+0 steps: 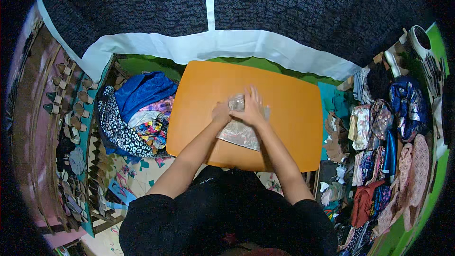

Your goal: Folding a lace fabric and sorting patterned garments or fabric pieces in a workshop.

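Orange table (294, 114) below: resting right hand (251, 110), spread and ungripping, on clear plastic bag (235, 135) near the table's middle; curling left hand (221, 113) left of that middle, not showing whether pinching. Perhaps risking creasing or sliding the bag toward the table's near edge by pressing unevenly. Hiding left fingertips, blurring right ones, leaving any contents unclear.

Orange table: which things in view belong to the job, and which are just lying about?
In the work:
clear plastic packet
left hand, at its edge
right hand, over it
orange table, beneath

Apparently just lying about:
blue cloth, left side
black-and-white patterned cloth, left side
red cloth, right side
pink cloth, far right
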The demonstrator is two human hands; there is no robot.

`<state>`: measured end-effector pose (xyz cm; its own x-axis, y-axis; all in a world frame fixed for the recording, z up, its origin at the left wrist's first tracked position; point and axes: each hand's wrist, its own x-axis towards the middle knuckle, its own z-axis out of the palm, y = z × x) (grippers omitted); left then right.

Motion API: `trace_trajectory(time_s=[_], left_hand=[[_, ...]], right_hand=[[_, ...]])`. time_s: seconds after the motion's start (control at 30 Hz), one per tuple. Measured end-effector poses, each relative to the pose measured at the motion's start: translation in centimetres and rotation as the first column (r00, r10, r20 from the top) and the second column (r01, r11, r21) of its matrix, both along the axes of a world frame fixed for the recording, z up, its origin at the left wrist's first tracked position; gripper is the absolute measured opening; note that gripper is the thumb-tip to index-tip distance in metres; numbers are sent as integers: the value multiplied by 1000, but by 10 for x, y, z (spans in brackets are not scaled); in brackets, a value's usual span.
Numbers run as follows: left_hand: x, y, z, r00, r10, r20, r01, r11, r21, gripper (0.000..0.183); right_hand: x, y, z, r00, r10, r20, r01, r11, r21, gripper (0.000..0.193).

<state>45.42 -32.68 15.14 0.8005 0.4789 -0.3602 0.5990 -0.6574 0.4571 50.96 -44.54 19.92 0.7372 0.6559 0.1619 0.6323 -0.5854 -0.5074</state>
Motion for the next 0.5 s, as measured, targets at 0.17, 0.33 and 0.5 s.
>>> trace_trajectory(time_s=[0.17,0.33,0.5], left_hand=[[-3,26,-35,953,259,158,-192,918,-346,63],[-66,57,-98,825,472,310,33,507,-861,48],[-144,20,-36,898,429,-96,-255,330,-909,34]], right_hand=[[23,5,-28,984,-102,-149,19,879,-476,113],[38,-6,-62,915,-243,-322,73,885,-460,101],[28,-56,-63,821,-251,-512,194,967,-163,72]])
